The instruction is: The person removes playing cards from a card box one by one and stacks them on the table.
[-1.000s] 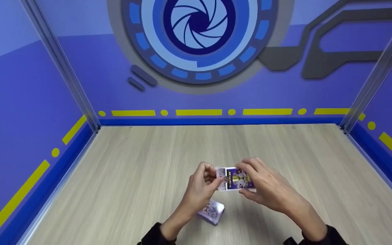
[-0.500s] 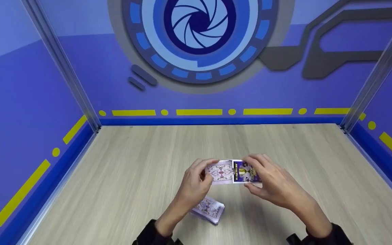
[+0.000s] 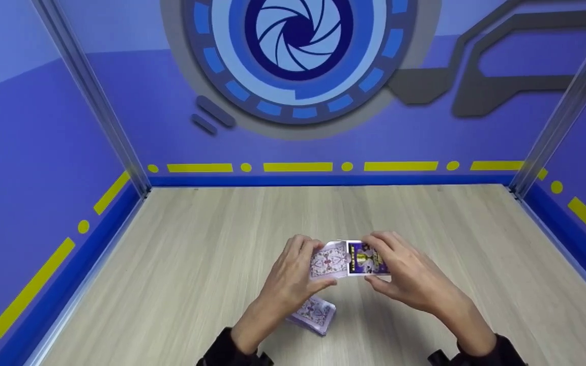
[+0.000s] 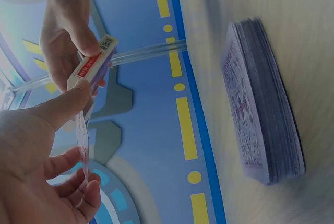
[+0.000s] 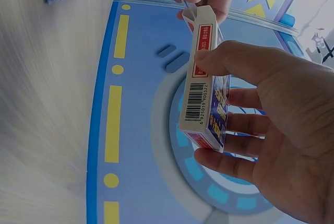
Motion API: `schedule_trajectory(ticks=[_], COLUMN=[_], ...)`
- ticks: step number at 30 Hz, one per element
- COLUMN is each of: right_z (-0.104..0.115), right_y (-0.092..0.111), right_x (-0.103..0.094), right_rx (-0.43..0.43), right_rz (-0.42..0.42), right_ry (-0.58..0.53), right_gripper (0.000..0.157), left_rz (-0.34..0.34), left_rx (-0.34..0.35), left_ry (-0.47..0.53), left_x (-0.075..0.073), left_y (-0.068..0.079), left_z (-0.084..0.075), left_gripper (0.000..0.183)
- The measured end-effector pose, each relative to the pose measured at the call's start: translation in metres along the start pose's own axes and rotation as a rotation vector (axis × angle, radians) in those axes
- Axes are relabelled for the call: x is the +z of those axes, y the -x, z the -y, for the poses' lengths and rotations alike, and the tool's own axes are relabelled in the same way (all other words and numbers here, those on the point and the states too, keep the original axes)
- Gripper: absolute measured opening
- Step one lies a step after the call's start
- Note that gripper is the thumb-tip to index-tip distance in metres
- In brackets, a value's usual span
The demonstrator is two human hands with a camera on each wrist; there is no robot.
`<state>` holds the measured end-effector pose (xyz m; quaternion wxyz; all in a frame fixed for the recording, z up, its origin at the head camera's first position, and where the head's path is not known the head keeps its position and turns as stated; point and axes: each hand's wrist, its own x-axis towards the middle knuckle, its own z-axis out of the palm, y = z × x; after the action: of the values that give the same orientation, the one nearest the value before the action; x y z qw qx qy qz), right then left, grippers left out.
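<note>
My right hand point(image 3: 407, 272) grips a small purple-and-white card box point(image 3: 367, 257), thumb on one narrow side and fingers on the other. In the right wrist view, the box point(image 5: 201, 78) shows a barcode and a red label. Out of its left end stick a few pale, flower-patterned playing cards point(image 3: 329, 259). My left hand point(image 3: 288, 272) holds these by their edges, thumb low and fingers at the top; its thumb reaches the box's end in the left wrist view. Below, a thick stack of playing cards point(image 3: 316, 312) lies on the table, partly behind my left wrist.
The wooden table point(image 3: 211, 244) stretches around the hands. A blue patterned back wall point(image 3: 298, 147) and side walls close it in, with metal posts point(image 3: 94, 96) at the corners.
The cards stick out much farther from the box than a second ago. Both hands rose slightly, and my left thumb shifted from the cards' face to their lower edge.
</note>
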<state>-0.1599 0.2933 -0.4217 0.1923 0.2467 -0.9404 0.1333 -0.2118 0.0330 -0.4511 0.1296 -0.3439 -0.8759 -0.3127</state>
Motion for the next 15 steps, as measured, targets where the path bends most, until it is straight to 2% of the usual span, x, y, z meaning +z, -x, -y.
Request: schedule_trajectory(ticks=[3,8,15], right_z=[-0.001,-0.005,-0.011], right_y=[0.001,0.001,0.002], right_x=[0.000,-0.003,-0.011], right_rx=[-0.008,-0.007,0.071], right_rz=[-0.004,-0.021,-0.037], right_ry=[0.014,0.023,0.016], right_gripper=[0.071,0.071,0.069], left_rz=[0.021,0.076,0.153], left_rx=[0.024,0.012,0.037], left_ry=[-0.020,-0.025,-0.004], left_x=[0.000,-0.006,-0.016], left_y=[0.000,0.000,-0.001], left_z=[0.002,0.006,0.013], left_gripper=[0.070,0.069,0.068])
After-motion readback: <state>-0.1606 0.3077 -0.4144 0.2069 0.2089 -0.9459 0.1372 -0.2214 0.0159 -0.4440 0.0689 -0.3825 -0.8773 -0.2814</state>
